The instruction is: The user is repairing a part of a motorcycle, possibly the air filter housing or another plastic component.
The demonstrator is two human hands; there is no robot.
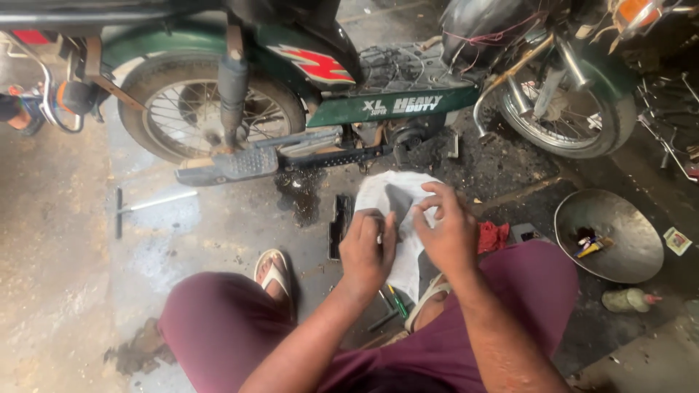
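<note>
Steel T-handle wrench (145, 205) lies on the floor (58, 276) at left. One white cloth (397, 200) is pinched by both hands: left hand (366, 251), right hand (445, 234), fingers clamped. One metal bowl (619, 247) sits right.

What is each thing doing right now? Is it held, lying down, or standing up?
Left hand: closed on a small part, against the cloth.
Right hand: pinching the cloth.
White cloth: held up, crumpled.
Moped: standing upright.
T-wrench: lying flat on the floor.
Metal bowl: on the floor, small things inside.
Red rag: bunched on the floor.
</note>
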